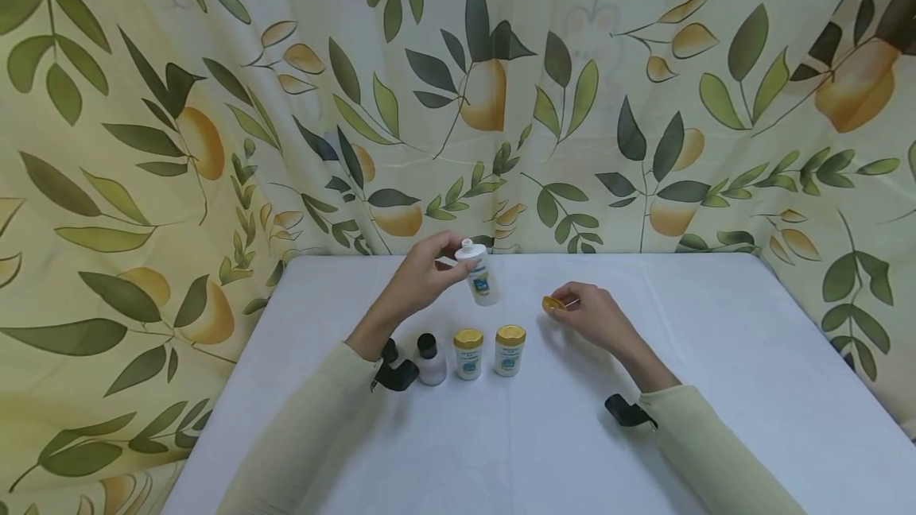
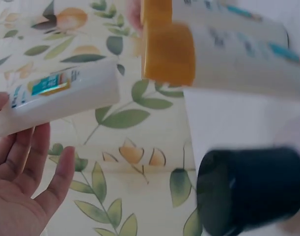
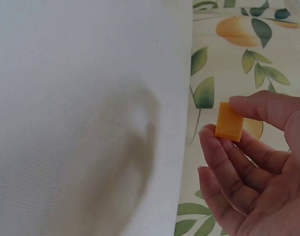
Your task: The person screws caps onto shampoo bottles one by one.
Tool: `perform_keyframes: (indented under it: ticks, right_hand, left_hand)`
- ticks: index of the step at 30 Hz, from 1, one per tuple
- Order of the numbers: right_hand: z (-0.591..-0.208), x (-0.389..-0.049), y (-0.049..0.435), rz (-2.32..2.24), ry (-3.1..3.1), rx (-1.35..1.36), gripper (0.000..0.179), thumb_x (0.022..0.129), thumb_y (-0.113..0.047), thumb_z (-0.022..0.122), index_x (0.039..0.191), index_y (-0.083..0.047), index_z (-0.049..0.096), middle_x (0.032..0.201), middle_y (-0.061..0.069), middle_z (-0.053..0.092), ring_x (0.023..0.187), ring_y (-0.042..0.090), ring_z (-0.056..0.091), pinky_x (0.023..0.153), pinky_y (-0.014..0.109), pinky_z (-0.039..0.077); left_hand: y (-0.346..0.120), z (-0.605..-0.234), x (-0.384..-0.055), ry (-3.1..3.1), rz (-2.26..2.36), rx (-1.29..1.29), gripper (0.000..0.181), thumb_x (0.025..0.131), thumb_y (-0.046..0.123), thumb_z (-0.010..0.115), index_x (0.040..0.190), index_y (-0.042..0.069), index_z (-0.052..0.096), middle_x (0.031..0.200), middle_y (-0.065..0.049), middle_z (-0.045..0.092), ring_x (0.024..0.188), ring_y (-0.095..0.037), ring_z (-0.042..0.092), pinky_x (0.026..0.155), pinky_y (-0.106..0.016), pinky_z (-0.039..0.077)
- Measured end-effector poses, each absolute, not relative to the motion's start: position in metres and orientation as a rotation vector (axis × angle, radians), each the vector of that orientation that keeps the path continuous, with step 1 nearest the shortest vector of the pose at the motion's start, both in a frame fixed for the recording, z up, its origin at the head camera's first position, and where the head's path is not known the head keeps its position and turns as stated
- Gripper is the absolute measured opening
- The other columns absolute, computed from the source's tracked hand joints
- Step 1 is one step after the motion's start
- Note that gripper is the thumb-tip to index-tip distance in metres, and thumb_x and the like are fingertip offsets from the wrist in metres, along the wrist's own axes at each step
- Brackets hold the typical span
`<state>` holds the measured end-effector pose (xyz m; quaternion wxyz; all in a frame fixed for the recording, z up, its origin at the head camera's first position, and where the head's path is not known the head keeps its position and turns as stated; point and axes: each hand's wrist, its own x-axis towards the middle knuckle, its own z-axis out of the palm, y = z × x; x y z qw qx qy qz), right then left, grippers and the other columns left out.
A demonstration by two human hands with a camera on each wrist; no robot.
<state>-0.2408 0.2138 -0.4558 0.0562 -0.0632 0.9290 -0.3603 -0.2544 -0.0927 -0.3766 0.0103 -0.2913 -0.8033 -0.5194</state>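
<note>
My left hand [image 1: 424,270] grips a small white bottle [image 1: 481,280] near its top, above the table. The bottle has no cap on, and its white neck shows in the head view. In the left wrist view the bottle [image 2: 66,93] lies tilted across the picture, its label toward the camera. To the right, my right hand [image 1: 595,313] pinches a yellow cap [image 1: 553,303] between thumb and fingers, apart from the bottle. The right wrist view shows the same cap [image 3: 229,122] at the fingertips.
Two white bottles with yellow caps, one left [image 1: 468,354] and one right [image 1: 510,351], stand upright on the white table [image 1: 572,451]. Left of them stands a pale bottle with a black cap [image 1: 431,360]; another black cap [image 1: 390,350] shows partly behind the left wrist. A leaf-patterned curtain [image 1: 444,141] hangs behind.
</note>
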Motion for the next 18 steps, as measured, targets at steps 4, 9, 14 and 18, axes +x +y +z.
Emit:
perform_keyframes:
  ticks: [4,9,14,18]
  right_hand:
    - [-0.454,-0.239,0.212,-1.115,2.811,-0.217,0.031,0.093,-0.018,0.073,0.117,0.000,0.067,0.111,0.016,0.071,0.098,0.028,0.069,0.081,0.039,0.059]
    - [-0.454,-0.239,0.212,-1.122,2.800,-0.240,0.031,0.093,-0.019,0.074,0.117,0.000,0.067,0.111,0.016,0.071,0.098,0.027,0.069,0.080,0.038,0.059]
    - [-0.454,-0.239,0.212,-1.112,2.802,-0.251,0.032,0.093,-0.019,0.074,0.118,0.000,0.067,0.111,0.015,0.071,0.098,0.026,0.069,0.080,0.037,0.059]
    - [-0.452,-0.239,0.210,-1.112,2.810,-0.261,0.032,0.093,-0.019,0.074,0.118,0.000,0.067,0.111,0.016,0.071,0.098,0.027,0.069,0.080,0.038,0.060]
  left_hand:
    - [-0.093,-0.380,-0.244,-2.452,-1.733,-0.837,0.025,0.099,0.017,0.068,0.120,0.006,0.063,0.111,-0.007,0.066,0.103,-0.021,0.062,0.086,-0.034,0.057]
    - [-0.090,-0.384,-0.230,-2.400,-1.885,-0.761,0.026,0.101,0.018,0.065,0.124,0.007,0.061,0.117,-0.006,0.062,0.106,-0.021,0.059,0.090,-0.031,0.057]
    - [-0.087,-0.387,-0.221,-2.358,-2.005,-0.778,0.027,0.105,0.017,0.057,0.130,0.008,0.054,0.122,-0.008,0.059,0.112,-0.022,0.056,0.096,-0.037,0.056]
    - [-0.086,-0.388,-0.217,-2.363,-2.068,-0.809,0.026,0.108,0.019,0.050,0.133,0.011,0.047,0.130,-0.008,0.060,0.120,-0.022,0.056,0.098,-0.042,0.054]
